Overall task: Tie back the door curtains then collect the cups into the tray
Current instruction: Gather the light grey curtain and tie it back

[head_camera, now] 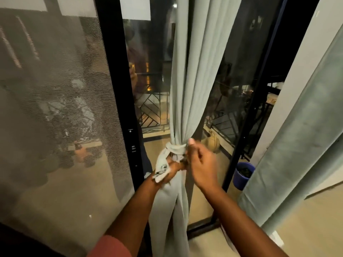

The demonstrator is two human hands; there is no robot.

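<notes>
Working the tie-back is where we are: our left hand [171, 170] grips the loose patterned end of the tie [161, 168], fingers curled round it just below the knot [175, 147], which already cinches the pale green curtain [187, 80] into a bundle in front of the glass door. Just right of that grip, our right hand [201, 164] hovers at the knot's other side with the thumb up against the band; it is motion-blurred, so we cannot tell whether its curled fingers pinch anything. We judge this curtain nearly tied, with only a last tug or tuck left. Left of the grip stand the dark door frame [118, 101] and the mesh screen [55, 108]. Right of the grip, beyond the glass, sit a round tan object [213, 143] and a blue pot [242, 174] on the balcony floor. Farther right hangs a second curtain [300, 141], loose and with no tie on it that we can see, so it likely comes next. No cups or tray are in view; that whole half of the job remains, away from this spot.
</notes>
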